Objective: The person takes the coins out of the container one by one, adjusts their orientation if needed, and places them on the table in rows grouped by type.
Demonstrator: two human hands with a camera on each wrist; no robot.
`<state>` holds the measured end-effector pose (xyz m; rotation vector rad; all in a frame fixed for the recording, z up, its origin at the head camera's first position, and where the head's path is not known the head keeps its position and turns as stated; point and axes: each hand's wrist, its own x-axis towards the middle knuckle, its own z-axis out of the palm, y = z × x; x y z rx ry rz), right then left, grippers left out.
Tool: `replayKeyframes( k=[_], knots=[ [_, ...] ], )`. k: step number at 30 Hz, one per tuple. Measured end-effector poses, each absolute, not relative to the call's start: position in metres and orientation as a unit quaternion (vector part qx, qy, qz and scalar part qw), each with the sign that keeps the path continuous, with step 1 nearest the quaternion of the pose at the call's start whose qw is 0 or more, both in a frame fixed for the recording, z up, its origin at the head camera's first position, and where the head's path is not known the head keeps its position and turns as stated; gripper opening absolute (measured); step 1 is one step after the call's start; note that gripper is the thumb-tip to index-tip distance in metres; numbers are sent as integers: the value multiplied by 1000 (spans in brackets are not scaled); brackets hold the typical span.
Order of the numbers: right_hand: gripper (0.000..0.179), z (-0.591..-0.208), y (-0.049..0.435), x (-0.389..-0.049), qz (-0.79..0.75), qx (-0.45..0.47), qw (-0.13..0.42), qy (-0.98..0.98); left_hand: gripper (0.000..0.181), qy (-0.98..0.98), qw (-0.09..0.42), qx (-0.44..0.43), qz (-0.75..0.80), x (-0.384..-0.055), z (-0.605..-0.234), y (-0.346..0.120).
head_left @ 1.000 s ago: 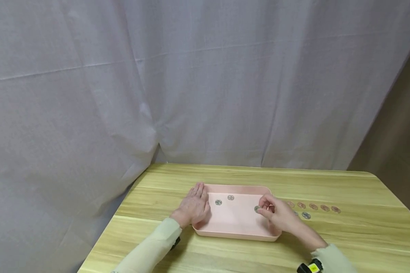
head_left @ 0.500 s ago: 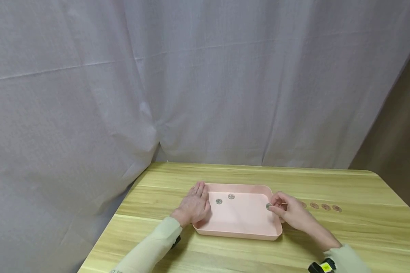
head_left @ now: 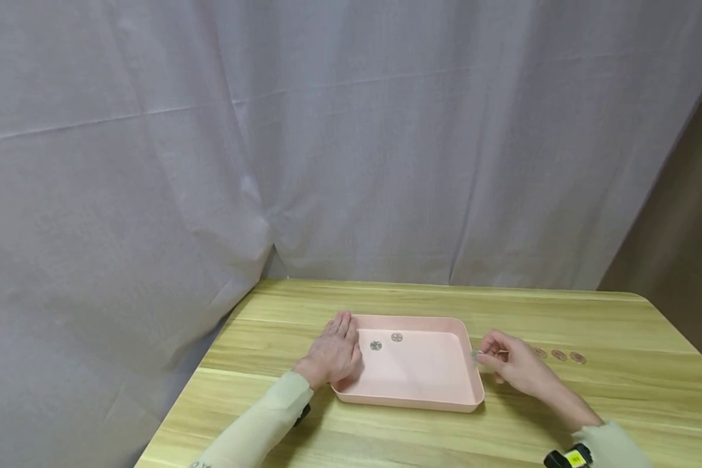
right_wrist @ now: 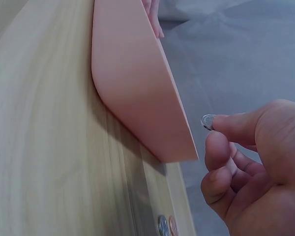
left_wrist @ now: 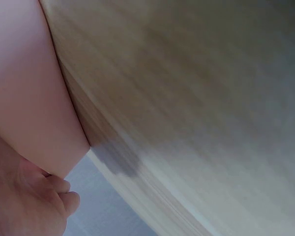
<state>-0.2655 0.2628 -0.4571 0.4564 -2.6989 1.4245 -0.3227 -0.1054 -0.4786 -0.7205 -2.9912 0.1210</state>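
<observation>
A pink tray (head_left: 409, 404) lies on the wooden table. My left hand (head_left: 331, 351) rests along its left side with the fingers straight and together. Between thumb and fingertips, my right hand (head_left: 517, 364) pinches a silver coin (right_wrist: 206, 121) at the tray's right rim, above table level. Two silver coins, a nearer one (head_left: 376, 346) and a farther one (head_left: 396, 337), lie on the tray floor at its left. Past the right hand, copper coins (head_left: 558, 355) form a row on the table, some hidden by the hand.
The right wrist view shows a silver coin (right_wrist: 162, 225) and a copper coin (right_wrist: 173, 225) on the table beside the tray. A grey curtain (head_left: 357, 162) hangs behind the table (head_left: 433, 442). Black wrist straps sit at both sleeves.
My right hand has carried the pinched silver coin rightward, from over the tray to its right rim, and now covers more of the coins on the table. The left hand has stayed in place.
</observation>
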Motion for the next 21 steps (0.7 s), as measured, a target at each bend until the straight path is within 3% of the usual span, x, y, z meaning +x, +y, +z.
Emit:
replayKeyframes(
  k=[10,21],
  knots=[
    [18,-459,281,-261,439,132,52,-887,62,-970,31,-237,32,-319,-479,-103],
    [16,-465,295,-263,445,139,40,-884,62,-971,34,-235,39,-319,-478,-107]
  ],
)
